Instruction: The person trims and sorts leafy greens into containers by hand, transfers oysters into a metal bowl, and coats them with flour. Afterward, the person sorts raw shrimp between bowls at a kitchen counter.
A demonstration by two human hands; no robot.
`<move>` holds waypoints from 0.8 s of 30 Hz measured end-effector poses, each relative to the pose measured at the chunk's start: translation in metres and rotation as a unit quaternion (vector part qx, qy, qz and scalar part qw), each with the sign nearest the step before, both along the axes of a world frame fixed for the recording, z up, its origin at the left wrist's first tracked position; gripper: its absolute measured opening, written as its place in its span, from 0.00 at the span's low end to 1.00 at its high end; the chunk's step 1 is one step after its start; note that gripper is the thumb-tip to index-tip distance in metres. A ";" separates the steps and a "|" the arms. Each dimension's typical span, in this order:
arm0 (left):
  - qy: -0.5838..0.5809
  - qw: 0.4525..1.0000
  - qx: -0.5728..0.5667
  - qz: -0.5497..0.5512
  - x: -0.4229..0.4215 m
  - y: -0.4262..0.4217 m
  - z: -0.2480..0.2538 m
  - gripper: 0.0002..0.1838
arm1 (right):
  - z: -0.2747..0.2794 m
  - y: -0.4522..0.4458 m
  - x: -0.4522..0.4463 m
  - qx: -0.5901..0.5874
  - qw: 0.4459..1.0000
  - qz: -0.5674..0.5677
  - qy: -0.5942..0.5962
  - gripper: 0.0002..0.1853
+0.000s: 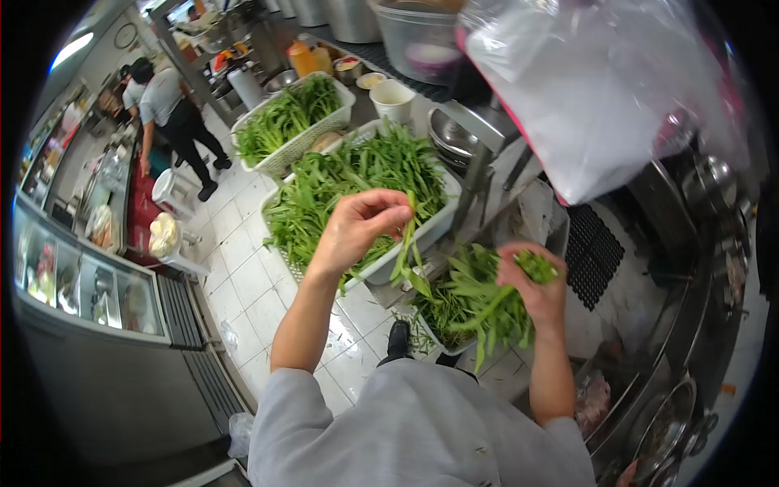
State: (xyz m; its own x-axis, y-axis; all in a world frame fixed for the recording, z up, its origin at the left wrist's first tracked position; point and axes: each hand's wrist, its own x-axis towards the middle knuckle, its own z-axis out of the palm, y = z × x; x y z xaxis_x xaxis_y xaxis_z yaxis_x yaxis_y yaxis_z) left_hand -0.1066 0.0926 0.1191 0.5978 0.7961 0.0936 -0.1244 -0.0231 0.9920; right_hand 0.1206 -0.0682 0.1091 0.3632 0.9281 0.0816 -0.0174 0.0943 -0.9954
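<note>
My left hand (pixel 369 227) pinches a thin green stem (pixel 411 243) whose leaves hang down, in front of a large white basket (pixel 445 213) heaped with leafy greens (pixel 324 191). On the right, my right hand (pixel 531 284) is wrapped round a bunch of greens (pixel 491 304), with cut stem ends showing at the top and leaves drooping to the left. Below that bunch, a lower container (pixel 445 345) holds more greens and loose stems.
A second white basket (pixel 288 148) of greens stands behind, near a white cup (pixel 392 99) and metal bowls (pixel 454 134). Plastic bags (pixel 600 97) hang at upper right. Two people (pixel 166 101) stand at a left counter, near white stools (pixel 174 191).
</note>
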 end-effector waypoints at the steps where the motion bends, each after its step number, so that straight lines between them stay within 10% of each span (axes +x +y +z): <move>1: 0.028 0.999 0.005 -0.025 0.011 -0.004 -0.002 0.09 | 0.005 0.012 -0.003 0.002 1.000 0.015 -0.013 0.10; 24: -0.011 0.950 -0.222 -0.218 0.062 -0.024 -0.075 0.11 | -0.055 0.030 0.002 -0.059 0.993 -0.019 0.100 0.07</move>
